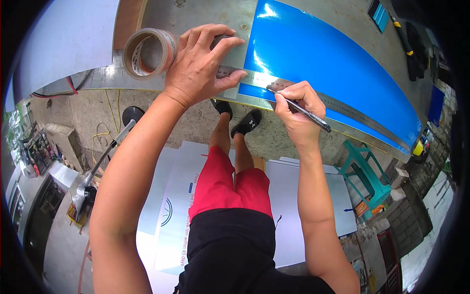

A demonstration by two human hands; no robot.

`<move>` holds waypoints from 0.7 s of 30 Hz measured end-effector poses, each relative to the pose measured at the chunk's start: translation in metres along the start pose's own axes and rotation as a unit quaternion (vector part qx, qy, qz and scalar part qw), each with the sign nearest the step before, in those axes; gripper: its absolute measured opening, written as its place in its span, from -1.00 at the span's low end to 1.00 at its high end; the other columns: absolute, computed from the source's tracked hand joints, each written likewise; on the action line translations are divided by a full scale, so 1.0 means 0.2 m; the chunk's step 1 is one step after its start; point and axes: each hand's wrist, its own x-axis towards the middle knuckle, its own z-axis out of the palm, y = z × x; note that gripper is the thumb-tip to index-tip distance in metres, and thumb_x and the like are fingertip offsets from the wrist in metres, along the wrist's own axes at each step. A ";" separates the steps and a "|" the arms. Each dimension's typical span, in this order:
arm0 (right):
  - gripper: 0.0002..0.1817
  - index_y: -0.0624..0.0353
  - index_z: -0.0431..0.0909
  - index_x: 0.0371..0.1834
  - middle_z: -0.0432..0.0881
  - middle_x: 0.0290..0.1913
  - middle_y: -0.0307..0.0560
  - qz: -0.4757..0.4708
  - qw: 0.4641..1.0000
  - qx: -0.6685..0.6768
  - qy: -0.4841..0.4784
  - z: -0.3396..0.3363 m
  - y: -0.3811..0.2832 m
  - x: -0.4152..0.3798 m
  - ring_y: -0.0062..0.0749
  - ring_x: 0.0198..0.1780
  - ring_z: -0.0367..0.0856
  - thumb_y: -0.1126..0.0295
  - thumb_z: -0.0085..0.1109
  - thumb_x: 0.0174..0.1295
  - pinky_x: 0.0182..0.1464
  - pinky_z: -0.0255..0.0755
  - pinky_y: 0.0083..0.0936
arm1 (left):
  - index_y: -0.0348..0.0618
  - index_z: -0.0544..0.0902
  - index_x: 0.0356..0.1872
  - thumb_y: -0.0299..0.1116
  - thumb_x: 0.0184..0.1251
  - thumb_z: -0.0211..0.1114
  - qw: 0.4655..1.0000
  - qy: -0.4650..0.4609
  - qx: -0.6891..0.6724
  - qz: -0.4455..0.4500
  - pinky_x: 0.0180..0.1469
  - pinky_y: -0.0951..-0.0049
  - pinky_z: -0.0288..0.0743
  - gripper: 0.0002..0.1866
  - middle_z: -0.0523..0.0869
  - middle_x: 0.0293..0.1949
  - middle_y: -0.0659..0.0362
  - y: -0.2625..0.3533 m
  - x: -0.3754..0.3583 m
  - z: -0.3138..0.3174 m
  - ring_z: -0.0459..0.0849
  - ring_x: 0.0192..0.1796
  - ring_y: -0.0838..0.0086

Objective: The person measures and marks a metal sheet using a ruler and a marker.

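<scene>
A long steel ruler (281,84) lies across a glossy blue sheet (313,44), near the sheet's lower edge. My left hand (198,63) is at the ruler's left end, its thumb pressing on the metal and its other fingers spread and bent beyond it. Something dark shows under those fingers; I cannot make it out. In my right hand (301,105) is a black pen (308,116), held in a pinch. Its tip is at the ruler's lower edge; whether it touches the blue sheet is hard to tell. A roll of tape (147,54) stands just left of my left hand.
The metal worktable (205,14) carries a pale sheet (73,39) at left. A teal scraper (378,15) and a yellow-and-black cutter (401,36) lie at the far right. Below are a green stool (364,174), white panels (289,196) and a metal stand (105,164).
</scene>
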 end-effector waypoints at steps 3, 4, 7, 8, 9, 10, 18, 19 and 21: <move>-0.81 0.24 0.69 -0.30 0.75 -0.28 -0.12 -0.009 1.000 -0.009 0.002 0.01 0.00 0.00 -0.48 -0.26 0.76 0.68 0.54 0.14 -0.22 0.62 -0.55 | 0.34 0.64 0.29 0.16 0.22 0.58 1.000 -0.004 -0.004 -0.003 0.54 0.16 0.34 -0.38 0.54 0.33 0.32 0.00 0.00 0.00 0.46 0.46 0.30; -0.81 0.24 0.69 -0.31 0.75 -0.28 -0.12 -0.018 1.000 -0.015 0.003 0.01 0.00 0.00 -0.48 -0.27 0.76 0.69 0.54 0.14 -0.22 0.62 -0.55 | 0.34 0.64 0.29 0.16 0.22 0.58 1.000 -0.004 -0.004 -0.003 0.54 0.16 0.34 -0.38 0.54 0.33 0.32 0.00 0.00 0.00 0.46 0.46 0.30; -0.80 0.24 0.69 -0.31 0.75 -0.29 -0.12 -0.035 0.999 -0.015 0.007 0.01 0.00 0.00 -0.49 -0.27 0.77 0.70 0.54 0.12 -0.24 0.61 -0.55 | 0.34 0.64 0.30 0.16 0.22 0.58 1.000 -0.003 -0.004 -0.002 0.53 0.16 0.35 -0.37 0.54 0.33 0.32 0.00 0.00 0.00 0.46 0.46 0.30; -0.80 0.24 0.69 -0.31 0.75 -0.29 -0.12 -0.035 0.999 -0.015 0.007 0.02 0.00 0.01 -0.49 -0.27 0.77 0.70 0.54 0.12 -0.24 0.61 -0.55 | 0.33 0.64 0.30 0.17 0.23 0.57 1.000 -0.002 -0.006 -0.002 0.53 0.15 0.35 -0.38 0.54 0.33 0.32 0.00 0.00 0.00 0.46 0.46 0.30; -0.80 0.24 0.69 -0.31 0.75 -0.30 -0.12 -0.047 0.999 -0.022 0.007 0.02 0.00 0.01 -0.48 -0.27 0.77 0.70 0.55 0.12 -0.24 0.61 -0.55 | 0.33 0.63 0.30 0.17 0.24 0.56 1.000 -0.002 -0.008 -0.002 0.53 0.15 0.34 -0.38 0.54 0.34 0.31 0.00 0.00 0.00 0.46 0.46 0.29; -0.79 0.24 0.69 -0.31 0.75 -0.31 -0.11 -0.058 0.998 -0.028 0.008 0.02 0.01 0.01 -0.48 -0.27 0.77 0.71 0.55 0.11 -0.25 0.61 -0.55 | 0.33 0.63 0.30 0.17 0.24 0.56 1.000 -0.002 -0.008 -0.001 0.53 0.15 0.34 -0.38 0.54 0.34 0.31 0.00 0.00 -0.01 0.46 0.46 0.29; -0.79 0.25 0.69 -0.32 0.75 -0.33 -0.10 -0.056 0.998 -0.035 0.010 0.02 0.01 0.01 -0.44 -0.28 0.79 0.71 0.56 0.08 -0.24 0.63 -0.54 | 0.29 0.60 0.40 0.02 0.38 0.52 1.000 -0.019 -0.015 0.016 0.52 0.05 0.34 -0.41 0.52 0.40 0.20 -0.01 -0.01 -0.02 0.44 0.47 0.14; -0.79 0.25 0.70 -0.32 0.75 -0.33 -0.09 -0.060 0.997 -0.038 0.008 0.01 0.01 0.01 -0.43 -0.28 0.79 0.71 0.56 0.08 -0.25 0.63 -0.53 | 0.29 0.60 0.40 0.02 0.38 0.52 1.000 -0.020 -0.016 0.016 0.52 0.05 0.34 -0.41 0.52 0.40 0.20 -0.01 -0.01 -0.02 0.44 0.47 0.14; -0.79 0.25 0.70 -0.33 0.75 -0.33 -0.09 -0.065 0.997 -0.038 0.006 0.01 0.01 0.01 -0.42 -0.28 0.79 0.71 0.56 0.07 -0.25 0.63 -0.53 | 0.29 0.60 0.40 0.02 0.38 0.52 0.999 -0.023 -0.017 0.014 0.52 0.05 0.34 -0.41 0.52 0.40 0.20 -0.01 0.00 -0.02 0.43 0.47 0.14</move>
